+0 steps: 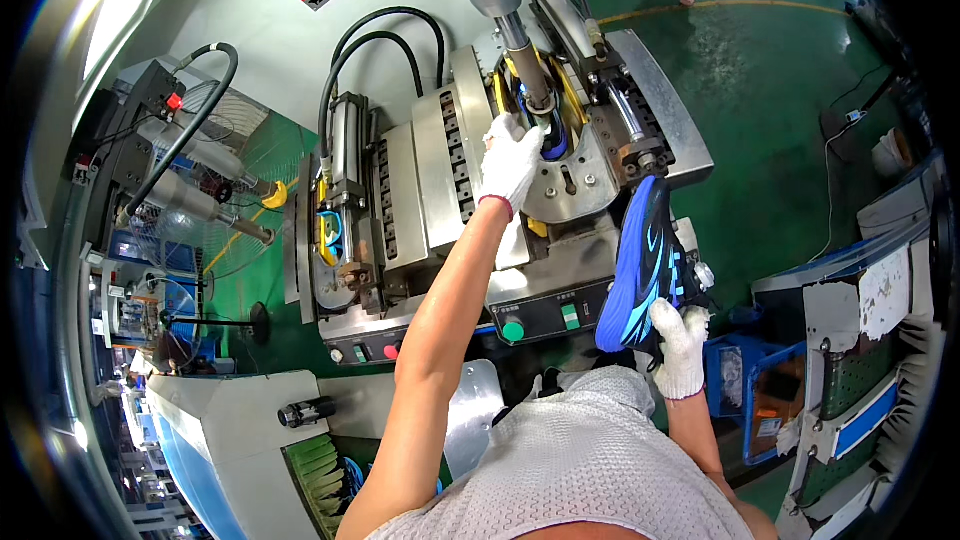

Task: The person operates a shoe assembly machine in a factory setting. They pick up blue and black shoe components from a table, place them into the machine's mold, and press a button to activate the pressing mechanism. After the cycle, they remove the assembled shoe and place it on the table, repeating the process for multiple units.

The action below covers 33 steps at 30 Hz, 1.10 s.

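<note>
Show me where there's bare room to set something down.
Green floor lies bare between the metal plate right of the machine and the white cable, up toward the yellow line. Crowded: the left hand reaches beside the piston; the right hand holds a blue-and-black shoe near the control panel.

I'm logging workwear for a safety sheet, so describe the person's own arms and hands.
The left hand wears a white, knit-looking glove with a narrow reddish edge at the wrist; the right hand wears a similar white glove. The left forearm and right forearm are bare, without sleeves. No clear markings show.
</note>
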### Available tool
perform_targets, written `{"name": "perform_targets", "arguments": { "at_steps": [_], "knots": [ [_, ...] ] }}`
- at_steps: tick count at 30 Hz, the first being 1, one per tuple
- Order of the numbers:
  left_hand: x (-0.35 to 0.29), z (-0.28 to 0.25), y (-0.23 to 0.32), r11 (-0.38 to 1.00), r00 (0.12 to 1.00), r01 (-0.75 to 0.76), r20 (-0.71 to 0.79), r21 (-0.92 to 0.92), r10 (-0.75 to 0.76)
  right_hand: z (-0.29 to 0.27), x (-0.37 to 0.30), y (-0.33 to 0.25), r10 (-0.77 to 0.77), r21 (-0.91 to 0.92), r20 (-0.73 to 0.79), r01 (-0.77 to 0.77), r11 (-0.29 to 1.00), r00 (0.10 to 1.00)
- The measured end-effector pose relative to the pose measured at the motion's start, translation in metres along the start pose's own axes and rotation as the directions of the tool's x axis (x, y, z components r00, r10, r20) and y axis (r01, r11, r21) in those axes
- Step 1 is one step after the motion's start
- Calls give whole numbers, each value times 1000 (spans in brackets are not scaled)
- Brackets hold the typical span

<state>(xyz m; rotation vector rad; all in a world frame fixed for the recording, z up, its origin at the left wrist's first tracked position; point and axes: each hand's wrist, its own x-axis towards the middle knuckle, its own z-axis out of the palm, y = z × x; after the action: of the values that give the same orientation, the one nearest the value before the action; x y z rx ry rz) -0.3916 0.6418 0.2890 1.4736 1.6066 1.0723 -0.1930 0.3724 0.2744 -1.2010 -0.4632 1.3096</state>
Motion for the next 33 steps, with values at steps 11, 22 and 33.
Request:
{"name": "perform_targets", "arguments": {
  "at_steps": [11,22,33],
  "knots": [
    [103,86,-123,806,998,-6,52,592,-31,-37,10,11,-72,-244,-41,60,968,997],
    [56,11,-77,954,992,116,-15,-277,-125,20,43,-22,-81,-78,-138,71,994,987],
    [-287,-174,-97,933,946,305,-53,-190,-320,210,375,33,-190,-894,399,427,139,897]
  ]
}}
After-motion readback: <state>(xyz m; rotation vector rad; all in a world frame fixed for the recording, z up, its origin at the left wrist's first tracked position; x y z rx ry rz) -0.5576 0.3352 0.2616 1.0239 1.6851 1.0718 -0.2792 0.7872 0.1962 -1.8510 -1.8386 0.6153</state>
